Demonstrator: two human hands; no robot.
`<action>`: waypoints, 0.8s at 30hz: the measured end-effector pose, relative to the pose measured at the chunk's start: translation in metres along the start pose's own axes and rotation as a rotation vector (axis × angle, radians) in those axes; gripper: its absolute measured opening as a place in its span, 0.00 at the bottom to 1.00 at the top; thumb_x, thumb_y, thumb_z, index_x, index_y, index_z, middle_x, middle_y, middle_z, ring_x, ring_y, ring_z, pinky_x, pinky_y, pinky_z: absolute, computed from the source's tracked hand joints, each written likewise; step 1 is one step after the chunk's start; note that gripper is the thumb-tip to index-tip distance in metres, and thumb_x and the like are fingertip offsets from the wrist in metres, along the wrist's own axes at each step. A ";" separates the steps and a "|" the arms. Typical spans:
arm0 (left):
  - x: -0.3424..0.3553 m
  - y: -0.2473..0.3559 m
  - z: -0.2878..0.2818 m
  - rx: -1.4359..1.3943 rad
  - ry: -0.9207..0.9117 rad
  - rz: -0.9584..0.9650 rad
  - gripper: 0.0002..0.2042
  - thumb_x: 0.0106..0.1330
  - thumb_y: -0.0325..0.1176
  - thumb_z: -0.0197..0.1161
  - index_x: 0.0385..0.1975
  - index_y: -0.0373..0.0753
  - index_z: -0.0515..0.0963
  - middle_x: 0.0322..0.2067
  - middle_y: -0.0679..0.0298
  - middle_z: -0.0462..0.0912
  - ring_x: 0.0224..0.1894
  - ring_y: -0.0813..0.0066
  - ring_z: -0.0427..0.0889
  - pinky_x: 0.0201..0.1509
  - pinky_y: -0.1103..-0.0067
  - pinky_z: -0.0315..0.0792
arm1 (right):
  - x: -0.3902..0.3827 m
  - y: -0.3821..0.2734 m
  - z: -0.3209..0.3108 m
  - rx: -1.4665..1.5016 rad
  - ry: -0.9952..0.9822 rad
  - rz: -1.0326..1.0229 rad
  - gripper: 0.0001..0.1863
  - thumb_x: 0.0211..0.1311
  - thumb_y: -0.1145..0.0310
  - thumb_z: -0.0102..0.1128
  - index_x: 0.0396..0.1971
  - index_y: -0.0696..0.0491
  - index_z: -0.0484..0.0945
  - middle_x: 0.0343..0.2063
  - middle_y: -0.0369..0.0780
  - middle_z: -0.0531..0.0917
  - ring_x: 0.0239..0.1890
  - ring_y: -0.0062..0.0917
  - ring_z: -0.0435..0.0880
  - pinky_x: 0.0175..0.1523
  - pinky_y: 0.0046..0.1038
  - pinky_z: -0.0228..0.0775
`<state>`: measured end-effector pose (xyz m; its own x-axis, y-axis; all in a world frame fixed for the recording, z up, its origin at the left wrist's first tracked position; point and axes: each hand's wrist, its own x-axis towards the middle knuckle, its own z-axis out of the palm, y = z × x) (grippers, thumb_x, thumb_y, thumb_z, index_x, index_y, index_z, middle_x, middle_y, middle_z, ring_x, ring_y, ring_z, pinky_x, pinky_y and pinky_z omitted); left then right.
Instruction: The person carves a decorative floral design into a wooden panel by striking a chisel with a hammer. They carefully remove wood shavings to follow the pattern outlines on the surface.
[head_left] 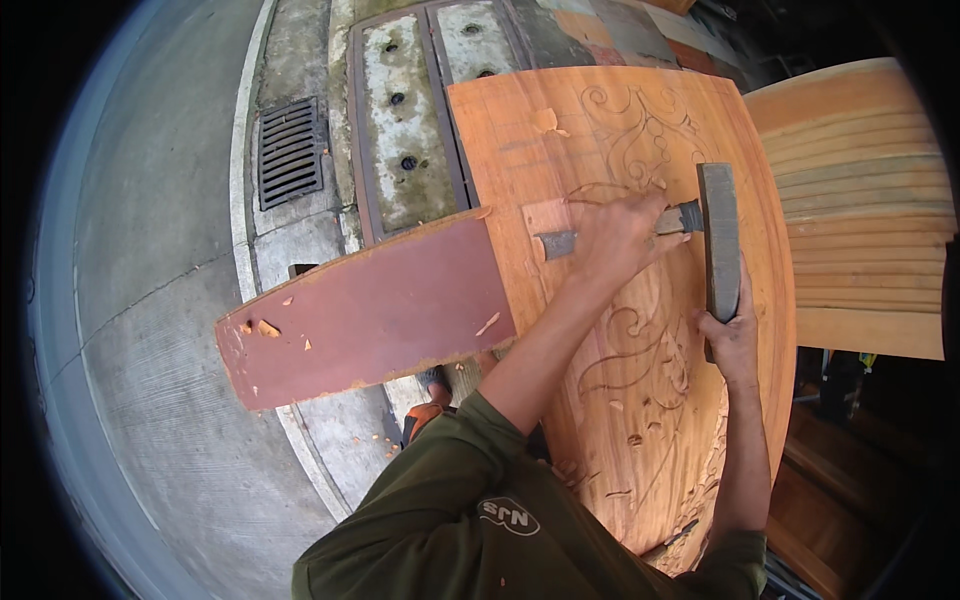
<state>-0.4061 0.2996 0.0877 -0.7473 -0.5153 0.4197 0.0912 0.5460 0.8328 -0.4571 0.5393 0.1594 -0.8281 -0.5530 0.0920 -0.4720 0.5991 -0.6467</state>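
Observation:
A large wooden board (650, 430) with carved scrollwork lies under my hands. My left hand (625, 225) is closed round a narrow flat tool (555, 245) with dark wrapping, held crosswise over the board; its right end is at the side of a long grey block (720, 230), though whether they touch I cannot tell. My right hand (732, 335) grips the lower part of that upright block. A few wood chips (548, 122) lie on the board, and another thin dark tool (678, 532) is near its lower part.
A reddish-brown panel (360, 320) with chips juts out left of the board. Beyond are a drain grate (288, 150), metal-framed concrete covers (405, 120) and pavement (150, 260). Stacked pale wooden panels (860, 230) stand at right, above dark wooden pieces (840, 470). My foot shows below the reddish panel.

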 end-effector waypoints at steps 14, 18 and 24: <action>0.001 -0.003 -0.009 -0.038 0.007 -0.022 0.25 0.58 0.52 0.80 0.46 0.41 0.84 0.33 0.55 0.88 0.36 0.52 0.90 0.37 0.61 0.81 | 0.006 -0.036 0.012 0.365 0.064 0.339 0.50 0.59 0.80 0.70 0.82 0.51 0.58 0.62 0.38 0.77 0.54 0.22 0.78 0.58 0.26 0.74; -0.012 0.008 -0.024 -0.080 0.194 0.119 0.25 0.59 0.54 0.79 0.49 0.43 0.88 0.29 0.58 0.87 0.31 0.57 0.89 0.32 0.66 0.80 | -0.017 -0.039 0.018 0.238 0.097 0.151 0.49 0.60 0.80 0.73 0.81 0.52 0.59 0.48 0.35 0.81 0.45 0.21 0.78 0.55 0.25 0.75; -0.006 0.047 -0.008 -0.110 -0.085 0.164 0.21 0.62 0.54 0.77 0.41 0.41 0.87 0.29 0.58 0.86 0.32 0.56 0.89 0.34 0.66 0.81 | -0.030 -0.023 -0.002 0.569 0.255 0.332 0.48 0.60 0.80 0.73 0.79 0.52 0.58 0.37 0.38 0.81 0.31 0.22 0.82 0.37 0.27 0.77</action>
<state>-0.3917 0.3228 0.1267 -0.7691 -0.3652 0.5245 0.2840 0.5398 0.7924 -0.4220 0.5438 0.1730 -0.9789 -0.1984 -0.0495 -0.0079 0.2784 -0.9604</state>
